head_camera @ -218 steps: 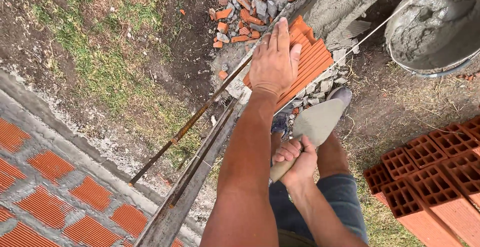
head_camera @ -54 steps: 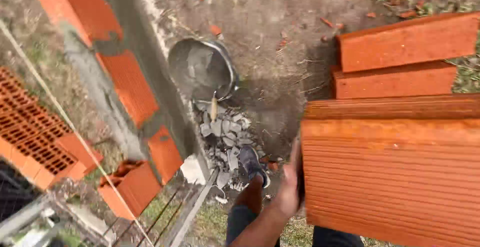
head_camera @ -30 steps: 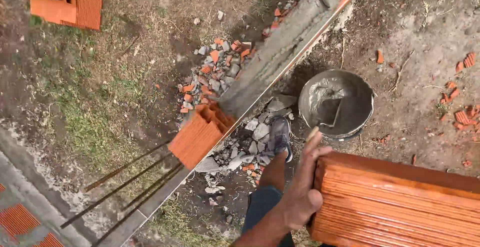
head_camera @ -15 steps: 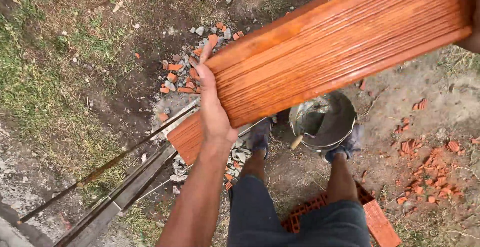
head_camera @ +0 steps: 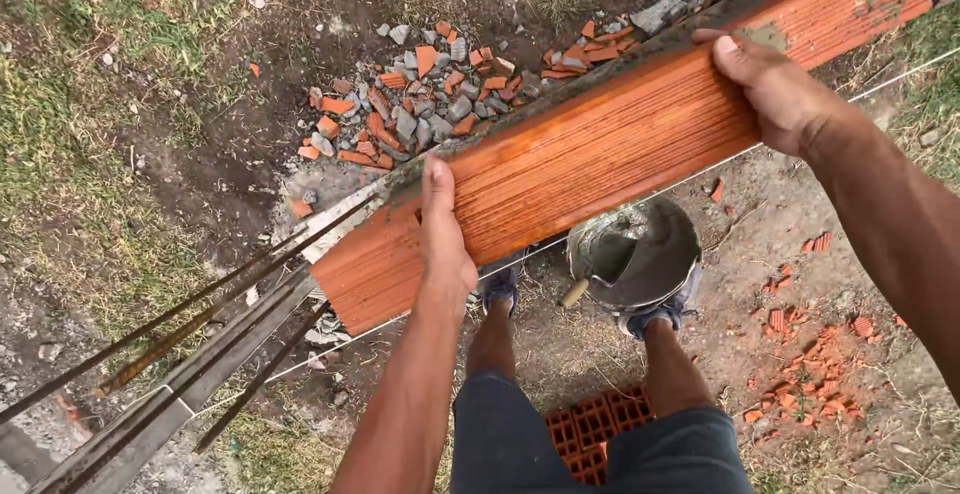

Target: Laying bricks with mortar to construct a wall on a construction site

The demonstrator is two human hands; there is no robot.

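Spanning both hands, ribbed orange block [head_camera: 590,154], left hand [head_camera: 445,244], right hand [head_camera: 780,89]

**Orange, Grey and Green**

The long ribbed clay block [head_camera: 600,154] is orange with fine parallel grooves. The round metal bucket [head_camera: 640,254] holds grey mortar. The rubble pile [head_camera: 430,104] mixes orange and grey pieces. The patchy grass [head_camera: 60,134] is pale green.

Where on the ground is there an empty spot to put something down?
Bare dirt lies between the rubble pile and the grass, and right of the mortar bucket, among scattered brick chips. It is crowded around the feet, bucket and hollow brick.
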